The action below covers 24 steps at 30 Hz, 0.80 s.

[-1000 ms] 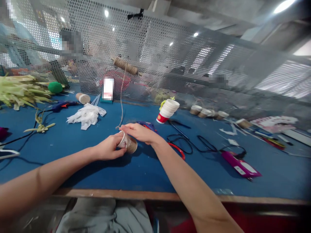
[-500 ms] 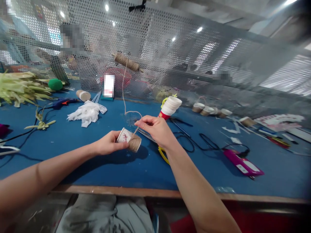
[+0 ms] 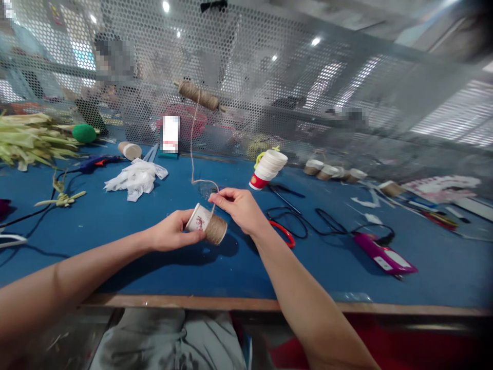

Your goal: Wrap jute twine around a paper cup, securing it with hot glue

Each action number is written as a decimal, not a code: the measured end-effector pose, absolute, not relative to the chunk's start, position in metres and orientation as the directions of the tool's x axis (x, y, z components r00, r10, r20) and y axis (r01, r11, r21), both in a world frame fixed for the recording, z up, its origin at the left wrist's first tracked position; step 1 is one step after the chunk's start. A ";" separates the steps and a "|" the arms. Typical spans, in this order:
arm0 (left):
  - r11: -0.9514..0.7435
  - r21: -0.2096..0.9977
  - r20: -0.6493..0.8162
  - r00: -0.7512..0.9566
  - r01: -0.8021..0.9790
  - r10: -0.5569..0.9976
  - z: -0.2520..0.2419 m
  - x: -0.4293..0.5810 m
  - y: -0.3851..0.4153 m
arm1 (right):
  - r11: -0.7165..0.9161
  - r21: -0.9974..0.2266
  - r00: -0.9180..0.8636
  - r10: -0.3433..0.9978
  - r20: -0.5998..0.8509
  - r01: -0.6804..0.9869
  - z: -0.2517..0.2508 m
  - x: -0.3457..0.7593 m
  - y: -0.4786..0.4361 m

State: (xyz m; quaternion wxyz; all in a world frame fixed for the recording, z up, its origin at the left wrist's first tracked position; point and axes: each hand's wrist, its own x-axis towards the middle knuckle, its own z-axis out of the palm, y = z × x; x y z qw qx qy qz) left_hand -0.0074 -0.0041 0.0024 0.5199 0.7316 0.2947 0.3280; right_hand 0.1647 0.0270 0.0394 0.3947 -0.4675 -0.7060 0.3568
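My left hand (image 3: pixel 179 231) is closed around a white paper cup (image 3: pixel 199 220) that lies tilted on its side in the air over the table. Brown twine covers the cup's lower half in tight turns. Between thumb and forefinger, my right hand (image 3: pixel 234 205) pinches the twine (image 3: pixel 204 181) just above the cup. From there the strand slacks back over the table and rises to a spool of twine (image 3: pixel 199 95) mounted at the perforated metal screen.
Behind the hands stands a stack of paper cups (image 3: pixel 269 167). Red scissor handles (image 3: pixel 284 234) lie beside the right forearm. White cloth (image 3: pixel 136 177), a glue gun (image 3: pixel 98 163) and corn husks (image 3: pixel 34 136) are at left; a purple device (image 3: pixel 385 254) with black cable is at right.
My right hand has shifted slightly left, pulling the twine nearer the cup. The cup has turned a little in my left hand. Red handles show where yellow ones were visible before.
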 end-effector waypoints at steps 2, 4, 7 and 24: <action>-0.295 0.950 0.175 0.614 0.099 0.769 0.003 -0.008 -0.005 | 0.330 -0.868 -0.255 0.935 0.246 0.371 0.039 0.165 0.026; -0.304 0.947 0.177 0.615 0.107 0.768 0.003 -0.008 -0.004 | 0.363 -0.857 -0.252 0.925 0.284 0.366 0.040 0.165 0.025; -0.312 0.944 0.182 0.619 0.108 0.764 0.001 -0.008 -0.003 | 0.426 -0.822 -0.242 0.903 0.356 0.379 0.043 0.165 0.024; -0.689 0.690 0.440 0.627 0.223 0.643 0.007 -0.009 -0.006 | 0.167 -0.953 -0.278 0.956 0.094 0.253 0.027 0.158 0.020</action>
